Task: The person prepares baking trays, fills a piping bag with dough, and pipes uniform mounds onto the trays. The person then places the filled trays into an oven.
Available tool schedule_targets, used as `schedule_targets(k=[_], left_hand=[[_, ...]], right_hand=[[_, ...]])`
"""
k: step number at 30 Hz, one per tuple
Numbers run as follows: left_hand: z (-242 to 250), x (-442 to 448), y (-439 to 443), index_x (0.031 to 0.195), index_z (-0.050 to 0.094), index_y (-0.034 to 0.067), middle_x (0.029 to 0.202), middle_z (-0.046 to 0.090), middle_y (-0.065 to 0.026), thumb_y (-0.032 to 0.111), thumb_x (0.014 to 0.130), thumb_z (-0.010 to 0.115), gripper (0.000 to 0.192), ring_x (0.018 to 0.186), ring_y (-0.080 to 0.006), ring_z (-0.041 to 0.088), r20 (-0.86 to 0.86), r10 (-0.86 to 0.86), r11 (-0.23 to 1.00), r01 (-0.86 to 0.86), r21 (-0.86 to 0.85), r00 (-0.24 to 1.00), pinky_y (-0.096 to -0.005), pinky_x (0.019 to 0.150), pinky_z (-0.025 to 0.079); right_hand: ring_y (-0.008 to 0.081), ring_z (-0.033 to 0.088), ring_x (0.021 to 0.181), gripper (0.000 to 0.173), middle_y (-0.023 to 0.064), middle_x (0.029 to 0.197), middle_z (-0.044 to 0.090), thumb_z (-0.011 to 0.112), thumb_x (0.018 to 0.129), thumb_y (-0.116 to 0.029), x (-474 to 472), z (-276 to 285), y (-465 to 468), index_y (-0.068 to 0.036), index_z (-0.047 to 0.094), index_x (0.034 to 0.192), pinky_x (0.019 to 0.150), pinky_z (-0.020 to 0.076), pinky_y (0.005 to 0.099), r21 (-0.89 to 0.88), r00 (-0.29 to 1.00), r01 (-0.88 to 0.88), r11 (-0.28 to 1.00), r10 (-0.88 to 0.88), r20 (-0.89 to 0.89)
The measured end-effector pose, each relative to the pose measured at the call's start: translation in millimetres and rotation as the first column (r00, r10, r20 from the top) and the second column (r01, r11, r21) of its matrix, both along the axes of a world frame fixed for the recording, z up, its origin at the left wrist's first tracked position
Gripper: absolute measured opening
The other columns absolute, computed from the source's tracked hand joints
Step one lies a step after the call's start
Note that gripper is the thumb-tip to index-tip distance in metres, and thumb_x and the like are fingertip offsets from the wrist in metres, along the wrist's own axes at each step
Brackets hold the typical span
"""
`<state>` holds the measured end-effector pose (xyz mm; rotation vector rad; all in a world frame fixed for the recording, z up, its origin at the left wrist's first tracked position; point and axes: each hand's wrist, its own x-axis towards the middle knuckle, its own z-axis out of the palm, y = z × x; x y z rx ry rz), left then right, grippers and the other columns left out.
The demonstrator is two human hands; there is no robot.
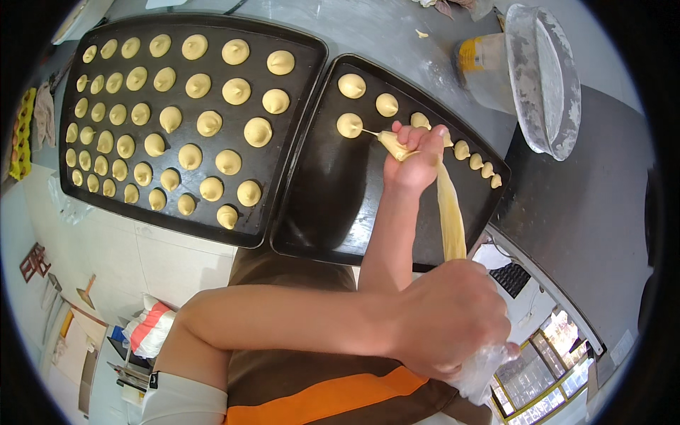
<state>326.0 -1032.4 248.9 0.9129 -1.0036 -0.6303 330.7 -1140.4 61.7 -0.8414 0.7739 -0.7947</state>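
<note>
My right hand (417, 156) grips the narrow lower end of a piping bag (451, 212) filled with yellow batter. The tip points left over a dark baking tray (324, 207). From it a thin strand of batter runs to a round piped mound (349, 126). More mounds line that tray's far edge, partly hidden by my right hand. My left forearm crosses over the right one, and my left hand (454, 313) clenches the bag's upper end, where crumpled clear plastic sticks out below the fist. To the left, a second dark baking tray (305, 45) carries rows of peaked batter mounds (209, 123).
Beyond the right tray, a flour-dusted round sieve (544, 82) rests against a plastic container (481, 66). A dark surface (574, 180) lies to the right. A yellow egg tray (22, 135) and a cloth (44, 114) are at far left. A white-and-red sack (150, 324) sits lower left.
</note>
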Motion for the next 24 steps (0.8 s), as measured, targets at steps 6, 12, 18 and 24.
schedule_targets(k=[6, 12, 18, 24], left_hand=[[-15.2, -4.7, -12.8, 0.061, 0.053, 0.011, 0.063, 0.052, -0.0041, 0.031, 0.084, 0.078, 0.039, 0.06, -0.0273, 0.055, 0.058, -0.019, 0.997, 0.015, 0.076, 0.998, -0.0388, 0.058, 0.037], [-15.3, -8.1, -21.5, 0.062, 0.057, 0.012, 0.063, 0.052, -0.0039, 0.033, 0.083, 0.078, 0.037, 0.06, -0.0264, 0.056, 0.036, 0.01, 0.997, -0.013, 0.071, 0.999, -0.0385, 0.058, 0.037], [20.1, -24.0, -18.9, 0.063, 0.068, 0.009, 0.063, 0.063, -0.0091, 0.021, 0.067, 0.074, 0.014, 0.065, -0.0315, 0.065, 0.03, -0.123, 0.988, 0.126, -0.093, 0.992, -0.0436, 0.065, 0.048], [-3.3, -33.3, -40.9, 0.063, 0.059, 0.009, 0.065, 0.058, -0.0049, 0.017, 0.072, 0.077, 0.022, 0.063, -0.0279, 0.06, -0.023, -0.183, 0.983, 0.183, -0.002, 0.983, -0.04, 0.064, 0.044]], right_hand=[[0.0122, 0.046, 0.056, 0.053, 0.0005, 0.053, 0.045, 0.052, 0.107, -0.033, -6.7, -27.5, -7.5, -0.007, 0.047, 0.061, 0.061, 0.0448, 0.0317, -0.368, 0.91, -0.04, 0.929, -0.118, -0.398], [0.0135, 0.039, 0.049, 0.048, 0.0001, 0.052, 0.04, 0.052, 0.108, -0.028, -3.5, -28.1, -8.2, -0.009, 0.044, 0.064, 0.059, 0.0471, 0.034, -0.409, 0.827, -0.056, 0.911, -0.187, -0.53], [0.0148, 0.049, 0.065, 0.03, 0.0009, 0.066, 0.045, 0.057, 0.106, -0.027, -31.6, 12.0, -25.4, -0.009, 0.049, 0.083, 0.079, 0.0535, 0.0441, -0.164, 0.999, 0.033, 0.986, -0.029, 0.024], [0.0111, 0.044, 0.055, 0.038, 0.0013, 0.057, 0.047, 0.057, 0.106, -0.029, -47.9, -8.7, -50.9, -0.006, 0.052, 0.076, 0.065, 0.0507, 0.0316, -0.339, 0.963, 0.081, 0.937, -0.161, -0.217]])
